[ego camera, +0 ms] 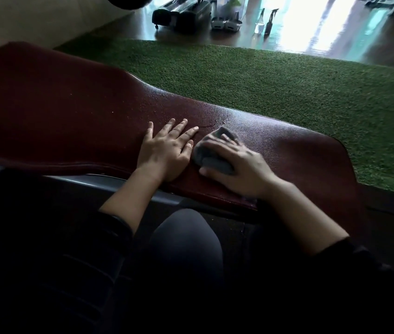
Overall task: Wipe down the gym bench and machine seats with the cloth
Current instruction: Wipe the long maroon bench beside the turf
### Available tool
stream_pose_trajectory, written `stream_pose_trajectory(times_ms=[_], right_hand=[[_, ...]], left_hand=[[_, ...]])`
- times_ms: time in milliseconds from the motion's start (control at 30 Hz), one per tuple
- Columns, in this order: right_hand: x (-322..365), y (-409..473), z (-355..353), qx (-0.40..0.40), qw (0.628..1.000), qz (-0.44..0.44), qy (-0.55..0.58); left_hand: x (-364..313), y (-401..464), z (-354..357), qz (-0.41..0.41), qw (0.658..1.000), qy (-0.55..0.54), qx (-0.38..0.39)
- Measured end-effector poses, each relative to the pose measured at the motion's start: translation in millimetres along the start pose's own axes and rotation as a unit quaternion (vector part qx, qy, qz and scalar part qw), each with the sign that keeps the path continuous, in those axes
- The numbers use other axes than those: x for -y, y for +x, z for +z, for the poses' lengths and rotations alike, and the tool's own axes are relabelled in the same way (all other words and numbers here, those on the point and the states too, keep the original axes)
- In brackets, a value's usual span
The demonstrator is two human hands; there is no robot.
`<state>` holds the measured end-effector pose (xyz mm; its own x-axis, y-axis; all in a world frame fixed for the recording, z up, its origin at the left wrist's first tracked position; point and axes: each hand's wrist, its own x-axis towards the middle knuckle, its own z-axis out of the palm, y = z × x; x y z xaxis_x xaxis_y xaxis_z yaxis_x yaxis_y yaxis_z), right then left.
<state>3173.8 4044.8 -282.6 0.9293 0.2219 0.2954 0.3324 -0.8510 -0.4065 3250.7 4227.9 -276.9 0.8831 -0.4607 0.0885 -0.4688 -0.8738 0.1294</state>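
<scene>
A dark red padded gym bench (70, 112) runs across the view from left to right, its surface speckled with droplets. My left hand (167, 148) rests flat on the pad with its fingers straight and spread. Just to its right, my right hand (236, 167) presses a crumpled grey cloth (212, 157) onto the pad, fingers laid over it and thumb tucked against its near edge. The hand is blurred.
Green artificial turf (275, 80) lies beyond the bench. Farther back on the shiny floor stand two spray bottles (264, 21) and the bases of gym machines (181, 13). The bench's grey metal frame (94, 184) runs under the pad's near edge. My knee is below.
</scene>
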Motion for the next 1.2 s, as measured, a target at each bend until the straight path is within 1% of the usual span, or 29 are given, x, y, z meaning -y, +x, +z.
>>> stream_pose_trajectory(times_ms=[67,100,167,233,300,400,467,533,600,667,767,867,933,1067,1133,1200], right_hand=[[8,-22,1,-0.001,0.996,-0.090,0.014],[6,-33,-4,0.007,0.993,-0.120,0.011],[-11,-50,-19,0.039,0.990,-0.134,0.021],[-34,-54,-33,0.044,0.993,-0.092,0.054],[-50,-43,-42,0.027,0.996,-0.028,0.075],[-50,-10,-35,0.008,0.999,0.038,0.023],[-33,12,-19,0.009,0.999,0.036,-0.008],[-8,15,-3,0.009,1.000,-0.007,0.005],[9,-1,5,0.003,0.997,-0.069,0.021],[8,-25,-1,0.021,0.993,-0.113,0.024],[-13,-49,-25,0.073,0.987,-0.142,0.031],[-45,-43,-41,0.074,0.989,-0.111,0.063],[-65,-24,-44,0.052,0.994,-0.060,0.074],[-80,40,-36,0.020,0.998,0.043,0.035],[-79,74,-28,0.026,0.997,0.072,0.013],[-75,103,-16,0.037,0.996,0.079,-0.020]], left_hand=[[1,0,1,-0.001,1.000,-0.003,-0.004],[2,0,1,0.000,1.000,-0.003,-0.005],[2,0,2,0.003,1.000,-0.004,-0.009],[2,0,3,0.001,1.000,-0.006,-0.013],[0,-1,2,0.001,1.000,-0.006,-0.013],[-1,1,3,-0.001,1.000,-0.006,-0.017],[0,2,3,-0.002,1.000,-0.007,-0.020],[2,1,3,0.001,1.000,-0.009,-0.020],[4,1,3,0.003,1.000,-0.016,-0.023],[4,1,3,0.003,0.999,-0.024,-0.026],[5,2,3,0.003,0.999,-0.030,-0.026],[3,1,2,-0.001,0.999,-0.029,-0.033],[1,1,3,-0.008,0.999,-0.034,-0.037],[-1,3,3,-0.026,0.998,-0.029,-0.041],[-3,6,2,-0.037,0.998,-0.017,-0.037],[-4,8,3,-0.045,0.998,-0.006,-0.037]])
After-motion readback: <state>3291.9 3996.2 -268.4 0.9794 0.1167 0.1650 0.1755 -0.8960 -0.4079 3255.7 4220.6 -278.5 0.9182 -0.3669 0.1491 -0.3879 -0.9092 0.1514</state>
